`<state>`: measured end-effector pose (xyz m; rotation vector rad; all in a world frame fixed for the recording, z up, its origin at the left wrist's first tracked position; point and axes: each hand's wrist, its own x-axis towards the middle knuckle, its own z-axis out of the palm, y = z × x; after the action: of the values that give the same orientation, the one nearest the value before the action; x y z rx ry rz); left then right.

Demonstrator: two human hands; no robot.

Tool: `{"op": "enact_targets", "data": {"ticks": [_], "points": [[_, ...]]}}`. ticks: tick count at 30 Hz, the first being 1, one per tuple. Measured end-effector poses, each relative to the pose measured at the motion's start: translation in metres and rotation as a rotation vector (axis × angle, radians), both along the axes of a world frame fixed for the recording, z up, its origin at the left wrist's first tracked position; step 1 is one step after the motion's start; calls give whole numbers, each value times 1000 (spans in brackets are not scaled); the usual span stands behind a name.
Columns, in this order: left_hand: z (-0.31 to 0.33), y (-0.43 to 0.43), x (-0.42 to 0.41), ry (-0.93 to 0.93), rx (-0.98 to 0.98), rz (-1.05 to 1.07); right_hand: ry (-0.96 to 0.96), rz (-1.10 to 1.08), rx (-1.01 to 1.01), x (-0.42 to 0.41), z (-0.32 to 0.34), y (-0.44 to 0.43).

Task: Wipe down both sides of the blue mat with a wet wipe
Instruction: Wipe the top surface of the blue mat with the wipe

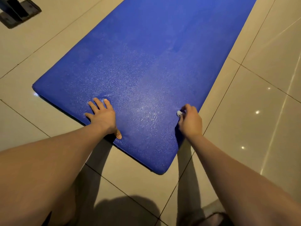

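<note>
Flat blue foam mat (143, 66) on beige tiled floor (260, 98). Left hand (101, 115) flat, fingers spread, pinning near edge. Right hand (189, 119) grips balled white wet wipe (179, 113) near right edge. Best: overlapping strokes, firm pressure, mat held steady.

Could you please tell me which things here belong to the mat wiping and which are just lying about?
In use: mat, wipe, left hand flat on the mat, right hand gripping the wipe.
Lying about: dark bracket on the floor.
</note>
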<state>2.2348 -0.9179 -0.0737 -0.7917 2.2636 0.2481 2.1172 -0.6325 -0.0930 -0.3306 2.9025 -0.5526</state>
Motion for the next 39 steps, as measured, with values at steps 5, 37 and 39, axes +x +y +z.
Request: {"op": "enact_targets", "data": {"ticks": [5,37,39], "points": [[0,2,-2,-5,-6,8,-45,143,-31,74,7,-24],[-3,2,4,54,-8,8,-28,526,27,36,6,-53],[-4,2,4,56,-14,6,-70,257,-19,11,3,-54]]}}
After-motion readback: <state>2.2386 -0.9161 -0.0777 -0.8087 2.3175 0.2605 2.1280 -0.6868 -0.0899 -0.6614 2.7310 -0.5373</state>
